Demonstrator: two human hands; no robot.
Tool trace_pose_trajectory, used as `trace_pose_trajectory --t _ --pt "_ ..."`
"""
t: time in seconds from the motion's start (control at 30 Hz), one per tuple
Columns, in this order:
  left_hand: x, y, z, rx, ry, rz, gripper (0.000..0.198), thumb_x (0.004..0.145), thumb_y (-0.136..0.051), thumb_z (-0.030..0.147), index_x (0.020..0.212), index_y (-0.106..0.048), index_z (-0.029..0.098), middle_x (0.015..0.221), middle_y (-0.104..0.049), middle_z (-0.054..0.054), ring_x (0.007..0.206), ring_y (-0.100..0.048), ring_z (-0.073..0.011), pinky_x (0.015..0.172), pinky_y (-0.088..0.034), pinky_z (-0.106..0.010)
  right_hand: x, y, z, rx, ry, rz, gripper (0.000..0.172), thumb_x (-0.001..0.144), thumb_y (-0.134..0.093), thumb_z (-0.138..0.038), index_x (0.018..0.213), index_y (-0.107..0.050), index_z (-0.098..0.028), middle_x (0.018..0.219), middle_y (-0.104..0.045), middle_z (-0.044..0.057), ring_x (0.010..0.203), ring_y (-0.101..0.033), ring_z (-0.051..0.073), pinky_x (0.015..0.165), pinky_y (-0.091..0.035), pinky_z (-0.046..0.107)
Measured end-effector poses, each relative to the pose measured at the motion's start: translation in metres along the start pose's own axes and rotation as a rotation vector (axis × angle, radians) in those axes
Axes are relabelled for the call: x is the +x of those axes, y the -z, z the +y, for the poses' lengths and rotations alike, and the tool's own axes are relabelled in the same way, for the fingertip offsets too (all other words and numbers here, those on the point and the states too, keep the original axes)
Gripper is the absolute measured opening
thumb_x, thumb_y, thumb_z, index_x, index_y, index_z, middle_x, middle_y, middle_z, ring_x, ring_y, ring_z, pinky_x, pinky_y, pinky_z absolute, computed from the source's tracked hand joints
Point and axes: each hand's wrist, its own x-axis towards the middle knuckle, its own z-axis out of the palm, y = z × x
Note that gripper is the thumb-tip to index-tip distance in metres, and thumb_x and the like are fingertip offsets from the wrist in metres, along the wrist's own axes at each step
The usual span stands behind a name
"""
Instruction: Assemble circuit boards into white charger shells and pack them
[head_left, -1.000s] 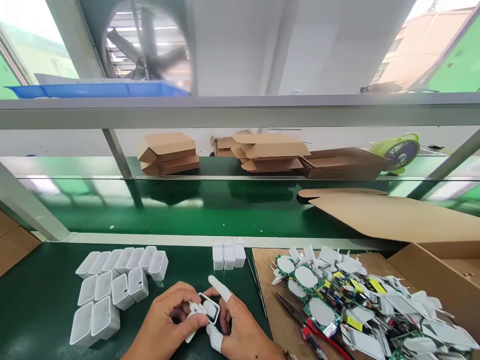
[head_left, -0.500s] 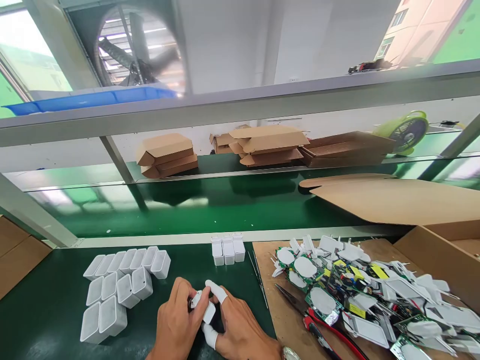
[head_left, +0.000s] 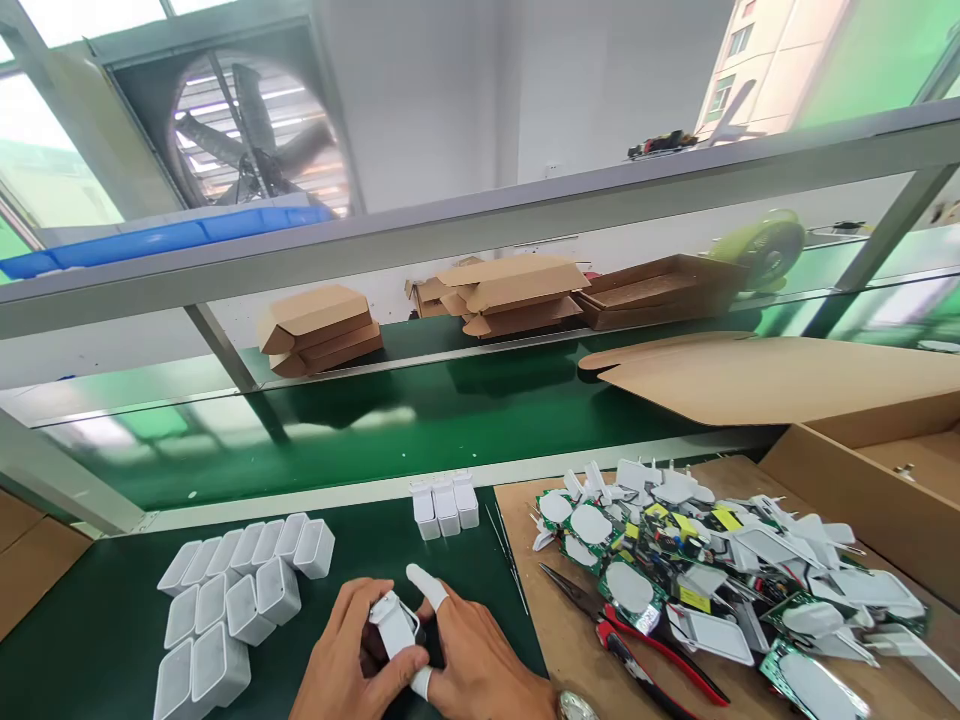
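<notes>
Both my hands meet at the bottom centre of the head view over the green mat. My left hand [head_left: 349,660] curls around a small white charger housing [head_left: 395,630], thumb pressed on its lower end. My right hand [head_left: 476,665] wears white finger cots on the index finger and thumb, and grips the same housing from the right. To the left lies a cluster of several empty white housings [head_left: 232,605]. Three finished white chargers [head_left: 445,507] stand upright just beyond my hands.
A pile of green circuit boards with white plug caps [head_left: 697,565] covers a cardboard sheet at right. Red-handled pliers [head_left: 637,650] and thin tweezers [head_left: 504,550] lie beside it. A green conveyor belt [head_left: 420,420], folded cartons [head_left: 322,325] and an open cardboard box [head_left: 885,470] lie behind.
The view has tilted and swung. The white housing has been turned in my fingers, from its open end facing up to standing closed between both hands.
</notes>
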Motion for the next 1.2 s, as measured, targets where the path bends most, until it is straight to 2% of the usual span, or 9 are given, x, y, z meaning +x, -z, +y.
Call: trace_pose_trajectory --t 0.27,0.53,0.6,0.7,0.8,0.87,0.93,1.07,1.2 --pt "0.007 0.002 0.012 -0.078 0.099 -0.036 0.044 0.089 -0.067 0.051 0.121 -0.069 0.021 0.103 -0.076 -0.006 0.079 -0.073 -0.0215 0.072 -0.063 -0.033 0.003 0.000 0.001 -0.037 -0.004 0.036 0.048 0.082 -0.067 -0.032 0.128 -0.061 -0.021 0.108 -0.075 0.008 0.092 -0.074 0.030 0.078 -0.052 0.034" --pt "0.011 0.006 0.011 -0.026 0.128 -0.135 0.039 0.088 -0.071 0.049 0.114 -0.068 0.020 0.108 -0.074 -0.009 0.085 -0.075 -0.0241 0.074 -0.064 -0.036 0.006 -0.009 0.006 -0.103 0.032 0.060 0.019 0.083 -0.066 -0.029 0.100 -0.065 -0.020 0.105 -0.070 0.009 0.082 -0.070 0.026 0.071 -0.051 0.034" --pt "0.013 0.006 0.008 0.014 0.082 -0.142 0.044 0.091 -0.067 0.051 0.123 -0.067 0.020 0.117 -0.072 -0.012 0.087 -0.074 -0.0241 0.076 -0.063 -0.037 0.004 -0.007 0.006 -0.078 0.045 0.070 0.023 0.082 -0.067 -0.028 0.103 -0.064 -0.020 0.104 -0.069 0.007 0.079 -0.068 0.024 0.070 -0.052 0.034" --pt "0.030 0.008 -0.001 0.061 0.000 -0.090 0.059 0.095 -0.062 0.048 0.146 -0.056 0.019 0.129 -0.069 -0.014 0.090 -0.073 -0.0237 0.084 -0.062 -0.041 0.002 0.001 0.008 0.059 0.105 0.142 0.046 0.082 -0.067 -0.022 0.127 -0.058 -0.022 0.105 -0.065 0.004 0.075 -0.065 0.019 0.071 -0.056 0.032" --pt "0.062 0.006 -0.009 0.052 -0.028 -0.011 0.066 0.094 -0.059 0.042 0.154 -0.047 0.017 0.122 -0.071 -0.013 0.094 -0.071 -0.0243 0.092 -0.060 -0.044 0.006 0.012 0.019 0.124 0.175 0.484 0.055 0.094 -0.053 -0.018 0.147 -0.041 -0.023 0.126 -0.059 0.011 0.102 -0.066 0.022 0.095 -0.058 0.040" --pt "0.085 0.001 -0.010 0.033 -0.025 0.004 0.069 0.093 -0.060 0.040 0.155 -0.047 0.014 0.114 -0.072 -0.013 0.093 -0.071 -0.0250 0.092 -0.059 -0.046 0.012 0.018 0.033 0.080 0.165 0.681 0.056 0.099 -0.046 -0.018 0.154 -0.033 -0.021 0.147 -0.048 0.018 0.135 -0.054 0.029 0.116 -0.047 0.052" --pt "0.101 -0.008 -0.007 0.007 -0.016 -0.008 0.072 0.092 -0.060 0.040 0.157 -0.044 0.011 0.111 -0.073 -0.013 0.091 -0.072 -0.0247 0.092 -0.060 -0.046 0.018 0.020 0.048 0.078 0.117 0.685 0.063 0.100 -0.046 -0.020 0.159 -0.026 -0.020 0.156 -0.043 0.019 0.149 -0.042 0.033 0.123 -0.038 0.059" --pt "0.101 -0.016 -0.002 -0.036 -0.029 -0.028 0.081 0.090 -0.066 0.039 0.160 -0.037 0.012 0.128 -0.071 -0.016 0.100 -0.076 -0.0244 0.096 -0.061 -0.042 0.023 0.019 0.065 0.121 0.017 0.539 0.065 0.101 -0.044 -0.025 0.162 -0.022 -0.019 0.155 -0.050 0.019 0.145 -0.050 0.032 0.121 -0.042 0.059" --pt "0.072 0.020 -0.028 0.231 -0.181 0.122 0.064 0.097 -0.059 0.043 0.156 -0.043 0.022 0.139 -0.067 -0.014 0.119 -0.070 -0.0302 0.100 -0.060 -0.049 0.011 0.022 0.053 0.030 0.098 0.618 0.061 0.103 -0.043 -0.022 0.161 -0.025 -0.022 0.160 -0.045 0.017 0.150 -0.042 0.031 0.123 -0.041 0.057"
